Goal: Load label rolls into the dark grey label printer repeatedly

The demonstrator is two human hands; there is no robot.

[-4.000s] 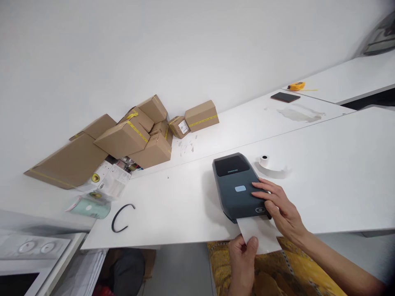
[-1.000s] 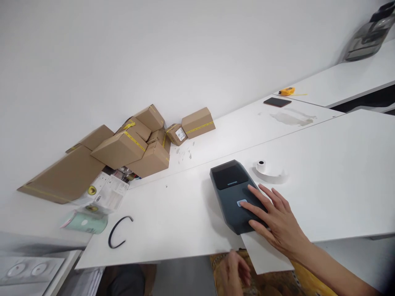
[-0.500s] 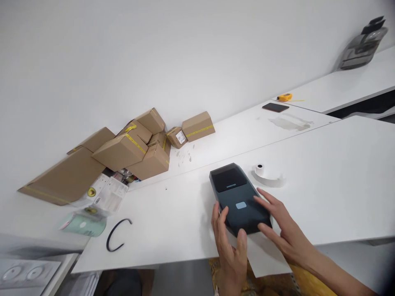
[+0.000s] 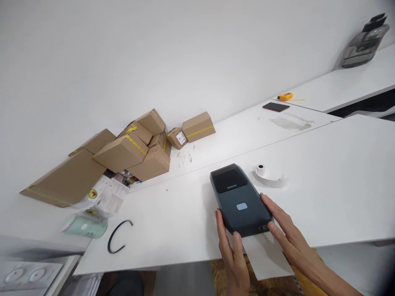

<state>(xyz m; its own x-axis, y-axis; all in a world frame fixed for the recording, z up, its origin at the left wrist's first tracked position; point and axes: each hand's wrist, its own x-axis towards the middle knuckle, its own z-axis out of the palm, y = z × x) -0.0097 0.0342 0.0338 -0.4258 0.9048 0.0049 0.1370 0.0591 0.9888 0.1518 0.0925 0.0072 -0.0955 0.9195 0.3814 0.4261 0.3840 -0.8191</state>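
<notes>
A dark blue-grey label printer (image 4: 242, 199) with a glossy black panel and a pale button lies on the white table. My left hand (image 4: 233, 259) holds its left side and near left corner, thumb at the front edge. Along the right side, the fingers of my right hand (image 4: 290, 238) press against the casing, with the thumb at the near right corner. A white sheet of paper (image 4: 268, 257) sticks out from under the printer's front and hangs past the table edge. Just beyond its right side stands a small white paper roll (image 4: 261, 169), partly unrolled.
Cardboard boxes (image 4: 120, 152) are piled against the wall at left. Nearer lie packaged items (image 4: 111, 195), a mint-green pouch (image 4: 86, 226) and a black headband (image 4: 111, 236). Toward the back right are a phone (image 4: 276, 107), a yellow tape measure (image 4: 285, 96) and a water bottle (image 4: 362, 45).
The fingers of both my hands have moved from the printer's top and front outward to its sides, baring its front right corner. The printer stays in place.
</notes>
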